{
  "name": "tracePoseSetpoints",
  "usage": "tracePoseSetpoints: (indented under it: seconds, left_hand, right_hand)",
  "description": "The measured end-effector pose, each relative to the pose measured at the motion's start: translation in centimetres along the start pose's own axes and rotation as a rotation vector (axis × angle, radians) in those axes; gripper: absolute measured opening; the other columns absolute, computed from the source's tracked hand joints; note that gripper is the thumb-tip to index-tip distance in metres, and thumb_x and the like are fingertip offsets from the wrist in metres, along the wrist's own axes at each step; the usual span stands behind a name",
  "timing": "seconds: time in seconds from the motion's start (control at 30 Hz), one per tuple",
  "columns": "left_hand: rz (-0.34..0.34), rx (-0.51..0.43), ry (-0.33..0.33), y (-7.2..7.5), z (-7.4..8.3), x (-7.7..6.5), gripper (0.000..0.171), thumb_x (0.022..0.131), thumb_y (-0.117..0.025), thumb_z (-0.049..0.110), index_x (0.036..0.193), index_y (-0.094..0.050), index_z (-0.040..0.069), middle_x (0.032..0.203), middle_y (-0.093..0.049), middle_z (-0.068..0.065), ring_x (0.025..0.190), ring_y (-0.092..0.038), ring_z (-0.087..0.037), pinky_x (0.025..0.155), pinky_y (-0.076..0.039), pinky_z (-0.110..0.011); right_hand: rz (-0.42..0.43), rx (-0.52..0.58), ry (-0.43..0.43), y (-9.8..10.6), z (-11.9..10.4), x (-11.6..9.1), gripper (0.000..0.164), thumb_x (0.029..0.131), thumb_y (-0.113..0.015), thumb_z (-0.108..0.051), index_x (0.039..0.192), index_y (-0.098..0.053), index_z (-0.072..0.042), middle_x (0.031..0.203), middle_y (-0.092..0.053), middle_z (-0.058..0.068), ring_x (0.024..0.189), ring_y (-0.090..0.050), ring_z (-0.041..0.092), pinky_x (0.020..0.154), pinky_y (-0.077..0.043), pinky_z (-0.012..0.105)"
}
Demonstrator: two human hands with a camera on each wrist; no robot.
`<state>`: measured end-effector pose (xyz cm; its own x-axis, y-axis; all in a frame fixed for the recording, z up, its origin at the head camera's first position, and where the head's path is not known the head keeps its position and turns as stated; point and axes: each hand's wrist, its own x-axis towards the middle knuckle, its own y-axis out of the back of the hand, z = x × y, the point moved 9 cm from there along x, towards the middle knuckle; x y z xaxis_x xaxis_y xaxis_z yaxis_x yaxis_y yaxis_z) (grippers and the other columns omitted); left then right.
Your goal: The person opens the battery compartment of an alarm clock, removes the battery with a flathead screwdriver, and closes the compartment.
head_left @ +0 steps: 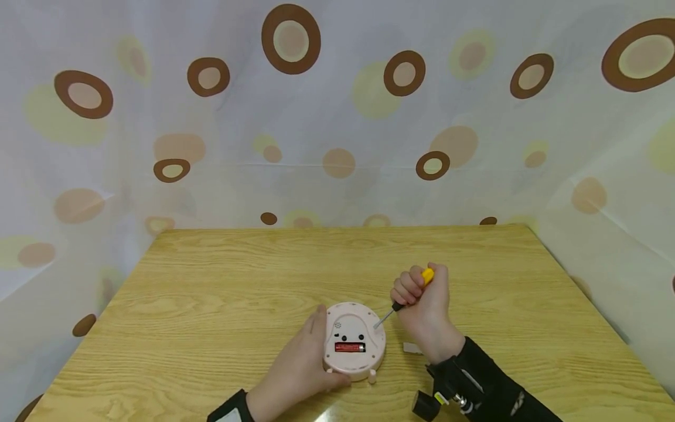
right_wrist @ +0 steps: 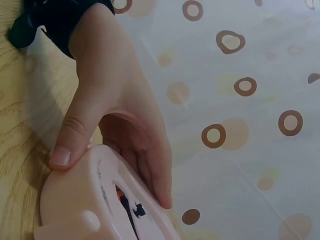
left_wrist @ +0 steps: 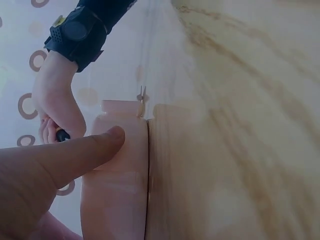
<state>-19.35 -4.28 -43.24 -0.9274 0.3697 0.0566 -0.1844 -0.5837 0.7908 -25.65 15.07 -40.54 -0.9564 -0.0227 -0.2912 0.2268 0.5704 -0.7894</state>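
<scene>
A pale pink round alarm clock [head_left: 352, 319] lies face down on the table, its back upward. In its uncovered battery slot sits a red battery [head_left: 349, 347]. My left hand [head_left: 297, 357] grips the clock's left side, with the thumb along the near edge; the right wrist view shows this hand [right_wrist: 117, 95] around the clock [right_wrist: 70, 195]. My right hand [head_left: 424, 308] is wrapped around the yellow and black handle of a screwdriver [head_left: 387, 316]. The screwdriver slants down to the left, and its tip meets the clock's back at the upper right.
A small flat whitish piece [head_left: 412, 348] lies on the wooden table [head_left: 237, 264] right of the clock, partly hidden by my right wrist. Behind the table hangs a white curtain [head_left: 337, 111] with brown and beige circles.
</scene>
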Motion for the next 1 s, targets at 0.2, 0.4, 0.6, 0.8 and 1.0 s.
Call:
tracePoseSetpoints:
  seconds: [0.2, 0.4, 0.6, 0.8, 1.0]
  left_hand:
    - [-0.002, 0.005, -0.016, 0.1, 0.0, 0.1, 0.13, 0.065, -0.103, 0.037, 0.158, -0.03, -0.017, 0.157, -0.045, -0.037, 0.14, -0.055, -0.048, 0.115, -0.05, -0.058]
    - [-0.006, 0.007, -0.018, 0.1, 0.0, 0.2, 0.13, 0.064, -0.103, 0.036, 0.157, -0.031, -0.017, 0.155, -0.047, -0.037, 0.138, -0.057, -0.048, 0.114, -0.051, -0.057]
    - [0.006, 0.015, -0.03, 0.2, -0.1, 0.0, 0.129, 0.064, -0.103, 0.035, 0.157, -0.031, -0.018, 0.155, -0.048, -0.036, 0.138, -0.057, -0.047, 0.114, -0.051, -0.056]
    - [0.008, 0.01, -0.036, 0.3, -0.2, 0.0, 0.127, 0.065, -0.103, 0.034, 0.157, -0.031, -0.018, 0.153, -0.05, -0.034, 0.135, -0.06, -0.044, 0.111, -0.053, -0.056]
    - [-0.005, 0.0, -0.024, 0.2, -0.3, -0.1, 0.127, 0.066, -0.103, 0.036, 0.157, -0.031, -0.017, 0.154, -0.049, -0.034, 0.135, -0.06, -0.044, 0.111, -0.053, -0.056]
  right_hand:
    - [-0.052, -0.074, 0.062, -0.5, -0.1, -0.5, 0.057, 0.11, -0.024, -0.031, 0.055, -0.034, -0.019, 0.05, -0.033, -0.007, 0.047, -0.028, 0.011, 0.057, -0.015, 0.025]
    - [-0.125, -0.235, 0.153, -1.8, -0.2, -1.4, 0.05, 0.106, -0.02, -0.021, 0.057, -0.032, -0.02, 0.052, -0.033, -0.009, 0.049, -0.028, 0.01, 0.063, -0.011, 0.03]
    - [-0.148, -0.444, 0.209, -3.0, 0.6, -2.4, 0.046, 0.109, -0.024, -0.02, 0.064, -0.035, -0.019, 0.058, -0.031, -0.009, 0.053, -0.029, 0.009, 0.057, -0.018, 0.028]
    - [-0.156, -0.506, 0.211, -3.8, 1.8, -2.7, 0.045, 0.112, -0.026, -0.022, 0.069, -0.036, -0.017, 0.061, -0.034, -0.008, 0.055, -0.031, 0.009, 0.056, -0.026, 0.023]
    - [-0.141, -0.568, 0.204, -3.8, 2.9, -2.6, 0.045, 0.114, -0.027, -0.023, 0.072, -0.039, -0.014, 0.063, -0.035, -0.005, 0.056, -0.034, 0.01, 0.057, -0.029, 0.023]
